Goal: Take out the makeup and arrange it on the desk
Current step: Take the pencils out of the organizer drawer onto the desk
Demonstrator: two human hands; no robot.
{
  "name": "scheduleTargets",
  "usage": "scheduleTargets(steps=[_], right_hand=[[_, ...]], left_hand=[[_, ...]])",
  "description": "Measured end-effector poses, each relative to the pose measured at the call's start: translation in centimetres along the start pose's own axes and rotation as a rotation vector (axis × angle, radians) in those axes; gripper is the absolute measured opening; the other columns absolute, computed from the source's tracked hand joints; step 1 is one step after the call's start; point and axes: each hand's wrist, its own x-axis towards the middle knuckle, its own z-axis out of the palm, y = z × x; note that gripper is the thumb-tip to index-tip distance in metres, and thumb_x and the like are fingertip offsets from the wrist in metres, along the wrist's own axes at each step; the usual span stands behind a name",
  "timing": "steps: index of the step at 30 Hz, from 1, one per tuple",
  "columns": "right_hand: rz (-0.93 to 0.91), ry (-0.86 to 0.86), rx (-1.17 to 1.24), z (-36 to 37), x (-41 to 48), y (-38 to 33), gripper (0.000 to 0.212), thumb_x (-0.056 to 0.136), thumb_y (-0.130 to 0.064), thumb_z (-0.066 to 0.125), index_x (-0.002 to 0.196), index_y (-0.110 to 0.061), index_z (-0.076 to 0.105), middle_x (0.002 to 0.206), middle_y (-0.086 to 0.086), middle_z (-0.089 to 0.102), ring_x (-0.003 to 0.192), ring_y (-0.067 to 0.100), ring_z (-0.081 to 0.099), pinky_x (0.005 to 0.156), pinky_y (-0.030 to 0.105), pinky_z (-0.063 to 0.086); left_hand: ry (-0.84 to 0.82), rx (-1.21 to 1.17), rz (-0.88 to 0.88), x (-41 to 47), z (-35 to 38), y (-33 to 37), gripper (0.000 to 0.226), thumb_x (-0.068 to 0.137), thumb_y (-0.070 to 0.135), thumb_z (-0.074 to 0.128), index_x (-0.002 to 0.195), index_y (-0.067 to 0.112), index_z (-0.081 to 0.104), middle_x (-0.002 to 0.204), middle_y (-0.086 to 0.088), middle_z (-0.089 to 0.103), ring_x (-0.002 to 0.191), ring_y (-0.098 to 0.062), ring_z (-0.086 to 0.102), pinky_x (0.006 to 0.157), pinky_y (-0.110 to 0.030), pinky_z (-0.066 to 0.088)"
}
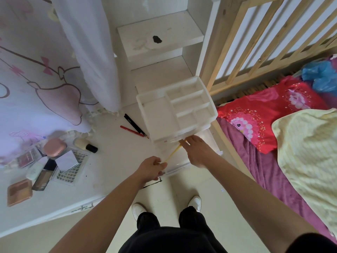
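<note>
So the person is standing at the white desk (113,157), right up against the bed (259,172). The left hand (152,168) has its fingers curled around the lower end of a thin yellow pencil (171,154), which slants up and to the right. Its far tip ends right at the thumb of the right hand (197,151). That hand lies palm down over the clear drawer (212,143) sticking out of the bottom of the white organizer (175,110), with its fingertips at the organizer's front edge. Honestly can't tell if it's pinching the pencil tip or just resting there.

The organizer's top compartments look bare from here. Just left of it, a red pencil (132,131) and a black pencil (134,124) lie side by side on the desk.

The rest of the makeup is bunched at the left end: a pink compact (53,147), a cream bottle (85,145) with a black cap lying on its side next to it, a brown compact (19,192) near the desk edge, and a dark palette (42,178) beside that. A white curtain (87,52) hangs over the back of the desk. On the bed there's a red pillow (264,115) and a yellow blanket (310,152).
</note>
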Motion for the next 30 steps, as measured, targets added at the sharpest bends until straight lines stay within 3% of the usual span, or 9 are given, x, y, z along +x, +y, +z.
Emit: scheduleTargets(steps=[3,7,10,14,17,20,23,27,30], right_hand=[[0.014,-0.104,-0.121,-0.4,1.3,-0.3,0.085,0.091,-0.014,0.052,0.159,-0.013,0.002,0.163,0.014,0.017,0.152,0.035,0.011,0.125,0.047,0.004],[0.076,-0.19,-0.128,-1.0,2.0,0.0,0.087,0.085,-0.009,0.054,0.158,-0.013,0.008,0.162,0.011,0.02,0.152,0.033,0.011,0.125,0.048,0.0],[0.079,-0.17,-0.13,-1.4,2.0,-0.1,0.08,0.087,-0.008,0.052,0.157,-0.013,0.014,0.159,0.014,0.027,0.149,0.035,0.019,0.125,0.048,0.007],[0.112,-0.145,-0.133,-1.3,1.4,-0.5,0.079,0.086,-0.009,0.058,0.155,-0.013,0.021,0.152,0.017,0.035,0.14,0.04,0.032,0.115,0.045,0.032],[0.069,-0.107,-0.098,-1.2,0.9,-0.4,0.065,0.085,-0.005,0.058,0.146,-0.016,0.035,0.134,0.014,0.047,0.124,0.034,0.045,0.092,0.038,0.043],[-0.015,-0.104,-0.15,-1.6,0.6,0.1,0.037,0.089,-0.01,0.055,0.125,-0.013,0.051,0.108,0.006,0.056,0.097,0.027,0.055,0.075,0.032,0.033],[0.023,-0.175,-0.18,-1.8,0.5,0.2,0.025,0.087,-0.01,0.054,0.112,-0.009,0.054,0.084,0.002,0.045,0.075,0.026,0.05,0.069,0.032,0.031],[0.111,-0.191,-0.101,-1.8,0.5,0.1,0.029,0.091,-0.014,0.055,0.119,-0.006,0.05,0.097,0.009,0.049,0.076,0.028,0.051,0.064,0.034,0.035],[0.111,-0.153,-0.075,-2.0,0.1,0.5,0.028,0.094,-0.018,0.053,0.119,-0.006,0.048,0.109,0.011,0.052,0.088,0.031,0.059,0.065,0.035,0.036]], left_hand=[[0.0,-0.01,0.001,0.1,0.2,0.1,0.037,0.094,0.029,0.066,0.122,0.007,0.055,0.099,-0.003,0.062,0.081,-0.013,0.067,0.071,-0.03,0.054],[0.003,-0.067,0.0,0.6,0.6,0.3,0.033,0.093,0.027,0.067,0.117,0.007,0.054,0.101,-0.005,0.062,0.079,-0.015,0.067,0.077,-0.036,0.058],[-0.015,-0.101,-0.01,0.8,0.4,0.4,0.033,0.092,0.024,0.069,0.116,0.006,0.054,0.101,-0.006,0.062,0.082,-0.018,0.068,0.08,-0.039,0.058],[-0.056,-0.123,-0.017,1.0,-0.2,0.2,0.026,0.092,0.018,0.07,0.107,0.004,0.054,0.101,-0.009,0.06,0.077,-0.017,0.066,0.07,-0.03,0.058],[-0.067,-0.201,-0.05,1.3,-0.4,0.0,0.034,0.09,0.015,0.072,0.116,0.0,0.054,0.109,-0.017,0.063,0.075,-0.019,0.066,0.066,-0.027,0.058],[-0.054,-0.238,-0.066,1.4,-0.3,-0.2,0.039,0.089,0.015,0.073,0.121,0.001,0.054,0.111,-0.017,0.063,0.075,-0.019,0.067,0.064,-0.025,0.057],[-0.044,-0.253,-0.065,1.4,-0.1,-0.5,0.04,0.089,0.018,0.073,0.121,0.002,0.055,0.114,-0.017,0.064,0.08,-0.02,0.068,0.068,-0.027,0.057],[-0.043,-0.277,-0.04,1.3,0.0,-0.9,0.04,0.09,0.022,0.072,0.123,0.004,0.057,0.121,-0.017,0.065,0.085,-0.02,0.069,0.078,-0.03,0.059],[-0.047,-0.301,-0.038,0.9,0.0,-0.9,0.035,0.094,0.023,0.067,0.122,0.004,0.058,0.123,-0.018,0.064,0.085,-0.021,0.068,0.084,-0.034,0.06]])
